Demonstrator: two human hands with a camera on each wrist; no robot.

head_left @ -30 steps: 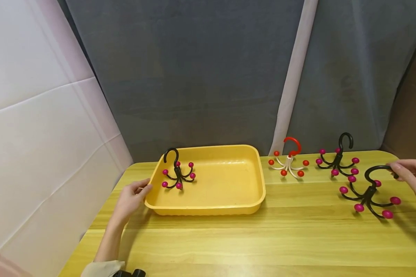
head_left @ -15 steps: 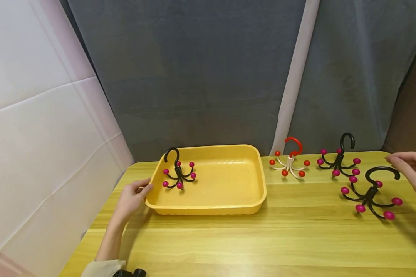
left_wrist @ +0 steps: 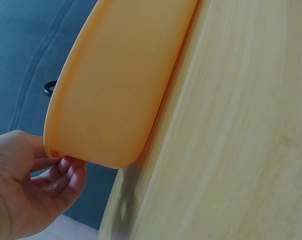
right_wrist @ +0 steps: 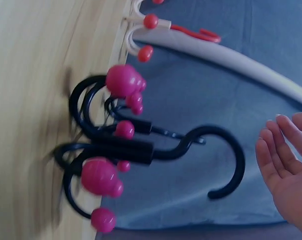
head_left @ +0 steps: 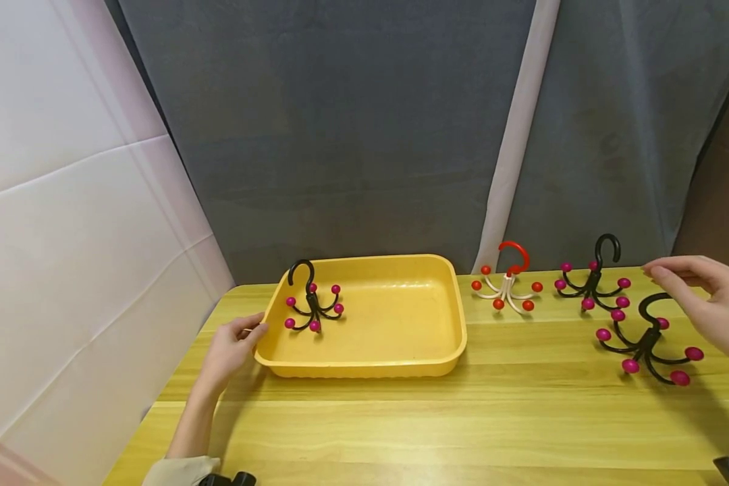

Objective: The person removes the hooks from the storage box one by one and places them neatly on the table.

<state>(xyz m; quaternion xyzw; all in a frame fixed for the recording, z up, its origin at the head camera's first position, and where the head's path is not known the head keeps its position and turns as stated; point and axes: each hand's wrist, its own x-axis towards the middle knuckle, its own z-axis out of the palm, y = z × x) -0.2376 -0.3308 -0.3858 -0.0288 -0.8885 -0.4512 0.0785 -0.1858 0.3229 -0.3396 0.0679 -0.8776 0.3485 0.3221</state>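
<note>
My left hand holds the left rim of a yellow plastic tray; the left wrist view shows the thumb and fingers at the tray's rim. Inside the tray's left part stands a black hanging hook with curved arms and pink ball tips. My right hand, holding nothing, is just above the front black hanging hook on the table and hides part of its curved top. In the right wrist view this hook stands apart from the fingers.
Behind it stands another black hook with pink balls. A white hook with red balls and a red top stands between that and the tray. A grey curtain hangs behind the wooden table; a white panel borders the left.
My right hand let go of the front black hook, which stays standing, then moved left and slightly up over it. The left hand and tray have stayed in place.
</note>
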